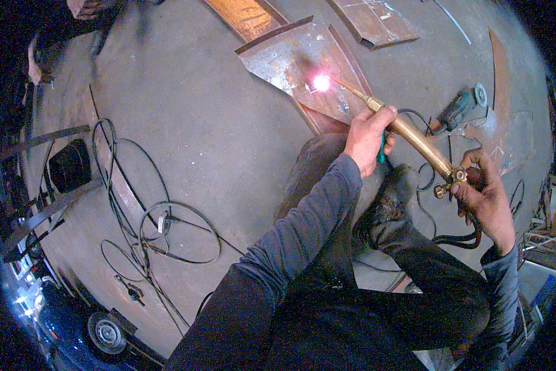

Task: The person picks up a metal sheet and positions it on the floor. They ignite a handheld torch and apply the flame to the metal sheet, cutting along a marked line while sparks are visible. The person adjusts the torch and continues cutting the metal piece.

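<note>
A brass cutting torch [423, 142] points toward the rusty steel plate [278, 59], with a bright pink-white glow [321, 82] at its tip. My left hand [367, 139] is closed round the forward part of the torch; a small green object [383, 154] shows in or beside that hand, partly hidden. My right hand [488, 198] has its fingers curled round the rear of the torch, at the valve knobs [446, 188]. Dark hoses [463, 238] hang below it.
An angle grinder [460, 108] and rusty sheets [500, 74] lie at the right, more steel pieces [371, 18] beyond the plate. Looped cables [148, 247] lie on the floor [197, 123] at the left, near metal frames [49, 191] and a dark car [55, 315]. Another person [43, 55] is partly visible upper left.
</note>
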`<state>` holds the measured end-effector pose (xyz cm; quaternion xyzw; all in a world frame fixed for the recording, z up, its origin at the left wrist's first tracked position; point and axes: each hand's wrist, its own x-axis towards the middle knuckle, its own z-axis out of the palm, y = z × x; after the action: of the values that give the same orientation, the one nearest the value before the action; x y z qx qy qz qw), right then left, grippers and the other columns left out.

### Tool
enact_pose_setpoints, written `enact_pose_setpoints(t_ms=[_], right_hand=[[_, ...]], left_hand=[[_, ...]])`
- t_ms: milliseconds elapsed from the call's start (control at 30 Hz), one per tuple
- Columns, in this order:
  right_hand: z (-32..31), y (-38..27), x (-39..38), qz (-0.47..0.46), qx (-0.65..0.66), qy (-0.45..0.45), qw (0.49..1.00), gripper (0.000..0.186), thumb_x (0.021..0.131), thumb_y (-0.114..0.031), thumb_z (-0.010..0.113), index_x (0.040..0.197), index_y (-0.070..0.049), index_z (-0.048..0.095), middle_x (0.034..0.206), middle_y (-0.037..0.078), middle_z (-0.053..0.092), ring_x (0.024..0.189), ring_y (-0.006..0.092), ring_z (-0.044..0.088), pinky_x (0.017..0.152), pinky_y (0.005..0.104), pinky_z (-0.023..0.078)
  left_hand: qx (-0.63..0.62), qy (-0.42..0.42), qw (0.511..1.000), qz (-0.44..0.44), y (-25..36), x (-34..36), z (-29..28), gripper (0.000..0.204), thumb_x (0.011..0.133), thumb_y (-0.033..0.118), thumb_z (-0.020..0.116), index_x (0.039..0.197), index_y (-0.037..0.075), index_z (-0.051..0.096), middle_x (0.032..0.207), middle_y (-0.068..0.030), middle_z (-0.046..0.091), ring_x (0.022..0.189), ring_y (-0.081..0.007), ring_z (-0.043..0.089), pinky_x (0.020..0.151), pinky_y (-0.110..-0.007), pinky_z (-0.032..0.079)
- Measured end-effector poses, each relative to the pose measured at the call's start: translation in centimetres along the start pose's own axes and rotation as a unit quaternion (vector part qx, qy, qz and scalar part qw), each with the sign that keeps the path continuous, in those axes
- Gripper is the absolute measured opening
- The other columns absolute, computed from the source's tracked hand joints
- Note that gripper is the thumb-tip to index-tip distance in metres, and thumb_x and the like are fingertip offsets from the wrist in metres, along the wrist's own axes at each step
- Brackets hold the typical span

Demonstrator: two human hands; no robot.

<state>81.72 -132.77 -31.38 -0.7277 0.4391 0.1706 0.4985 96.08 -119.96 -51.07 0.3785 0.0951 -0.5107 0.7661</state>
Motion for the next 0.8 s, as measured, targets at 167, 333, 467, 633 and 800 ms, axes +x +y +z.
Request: enact_pose_setpoints(t_ms=[167, 333, 467, 633, 800], right_hand=[[0.25, -0.25, 0.01, -0.003, -0.008, 0.008, 1.000, 0.031, 0.093, -0.006, 0.067, 0.117, -0.013, 0.048, 0.086, 0.000, 0.062, 0.064, 0.0070, 0.053, 0.049, 0.0233, 0.045], [0.21, -0.38, -0.14, -0.003, -0.010, 0.011, 1.000, 0.030, 0.093, -0.006, 0.066, 0.116, -0.013, 0.048, 0.085, 0.001, 0.063, 0.064, 0.0075, 0.054, 0.050, 0.0234, 0.045], [0.34, -0.19, 0.28, -0.009, -0.012, -0.008, 1.000, 0.030, 0.094, -0.007, 0.066, 0.117, -0.013, 0.048, 0.086, 0.001, 0.063, 0.063, 0.0073, 0.054, 0.050, 0.0236, 0.044], [0.28, -0.27, -0.21, -0.016, -0.007, 0.016, 1.000, 0.028, 0.095, -0.007, 0.064, 0.118, -0.013, 0.049, 0.086, 0.001, 0.063, 0.062, 0.0071, 0.053, 0.049, 0.0232, 0.043], [0.38, -0.23, 0.31, -0.014, -0.015, -0.018, 1.000, 0.028, 0.096, -0.007, 0.061, 0.121, -0.013, 0.049, 0.084, 0.001, 0.062, 0.059, 0.0071, 0.053, 0.049, 0.0230, 0.043]], left_hand=[[0.008, -0.007, 1.000, 0.007, 0.00, 0.02, -0.29, 0.029, 0.092, 0.031, 0.066, 0.096, 0.004, 0.058, 0.081, -0.0040, 0.056, 0.056, -0.0110, 0.051, 0.045, -0.028, 0.041], [0.003, 0.001, 1.000, 0.001, 0.21, -0.20, 0.15, 0.028, 0.093, 0.031, 0.066, 0.097, 0.004, 0.058, 0.082, -0.0044, 0.056, 0.057, -0.0110, 0.052, 0.045, -0.027, 0.041], [0.004, 0.006, 1.000, 0.008, 0.16, -0.27, -0.34, 0.028, 0.093, 0.031, 0.066, 0.098, 0.004, 0.059, 0.082, -0.0042, 0.056, 0.056, -0.0108, 0.051, 0.044, -0.027, 0.041], [-0.002, 0.005, 1.000, 0.000, 0.14, -0.15, 0.20, 0.027, 0.093, 0.031, 0.066, 0.098, 0.004, 0.059, 0.081, -0.0037, 0.056, 0.056, -0.0105, 0.051, 0.044, -0.027, 0.040], [0.009, -0.002, 1.000, 0.007, -0.18, 0.00, -0.74, 0.028, 0.093, 0.031, 0.066, 0.097, 0.005, 0.059, 0.082, -0.0038, 0.056, 0.056, -0.0106, 0.051, 0.044, -0.027, 0.041]])
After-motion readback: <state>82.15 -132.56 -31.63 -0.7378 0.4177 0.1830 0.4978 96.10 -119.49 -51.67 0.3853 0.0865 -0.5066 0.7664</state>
